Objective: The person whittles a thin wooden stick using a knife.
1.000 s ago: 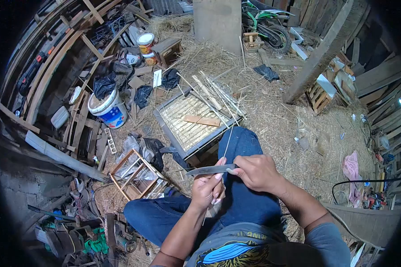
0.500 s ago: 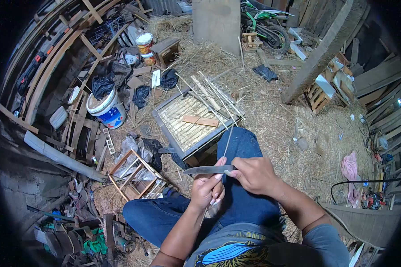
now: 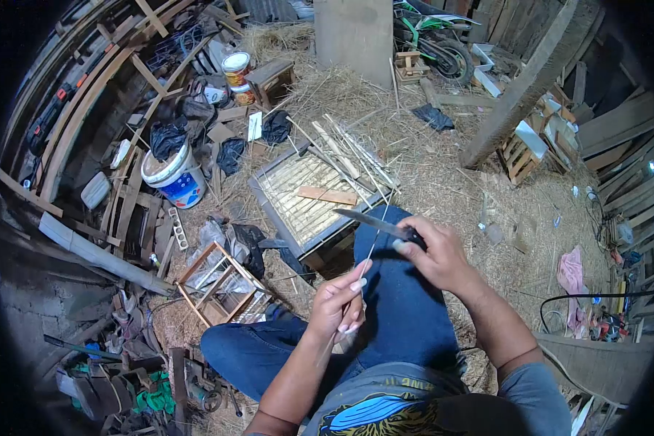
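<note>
My left hand (image 3: 339,300) is closed around a thin strip (image 3: 378,236) that looks like bamboo or wood; it slants up and away to the right over my knee. My right hand (image 3: 436,254) grips a knife (image 3: 374,223) by its dark handle. The blade points left and crosses the strip above my left fingers; whether it touches the strip I cannot tell. Beyond my knee lies a framed slatted panel (image 3: 272,182) with a short wooden board (image 3: 328,195) and several thin sticks (image 3: 341,156) on it.
A small wooden frame cage (image 3: 218,287) stands left of my legs. Farther left is a white bucket (image 3: 168,180) with a black bag on it. A wooden post (image 3: 519,91) leans at the right. Straw covers the floor, and a motorbike (image 3: 443,47) is at the back.
My right hand has moved the knife up and away from me along the strip, and the blade is now tilted. My left hand stays nearly in place, still gripping the strip.
</note>
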The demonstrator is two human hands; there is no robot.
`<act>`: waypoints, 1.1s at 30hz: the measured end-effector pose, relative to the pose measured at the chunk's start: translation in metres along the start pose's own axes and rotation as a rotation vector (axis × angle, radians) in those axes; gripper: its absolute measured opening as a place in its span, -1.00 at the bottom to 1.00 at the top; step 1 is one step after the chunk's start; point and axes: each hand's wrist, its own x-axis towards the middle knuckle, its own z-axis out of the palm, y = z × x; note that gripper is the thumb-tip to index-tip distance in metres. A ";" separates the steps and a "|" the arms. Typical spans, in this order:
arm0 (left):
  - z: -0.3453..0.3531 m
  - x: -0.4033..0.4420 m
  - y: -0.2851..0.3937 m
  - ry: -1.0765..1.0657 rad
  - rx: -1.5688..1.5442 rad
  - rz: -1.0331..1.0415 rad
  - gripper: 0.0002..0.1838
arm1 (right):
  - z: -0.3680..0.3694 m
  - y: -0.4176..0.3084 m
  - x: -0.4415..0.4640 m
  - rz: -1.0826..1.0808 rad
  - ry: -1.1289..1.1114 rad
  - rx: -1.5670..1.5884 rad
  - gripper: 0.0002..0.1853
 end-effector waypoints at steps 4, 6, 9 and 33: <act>0.001 0.002 0.015 -0.061 -0.140 -0.122 -0.51 | -0.008 -0.009 0.007 -0.162 0.026 0.078 -0.66; -0.003 0.004 0.021 -0.094 -0.160 -0.149 -0.51 | -0.016 -0.011 0.014 -0.157 -0.095 -0.030 -0.65; -0.010 0.006 0.032 -0.231 -0.344 -0.275 -0.48 | -0.020 -0.001 0.021 -0.202 -0.126 -0.138 -0.74; 0.030 0.034 0.013 0.258 0.457 0.519 -0.74 | 0.034 -0.030 -0.016 0.496 -0.272 0.985 -0.80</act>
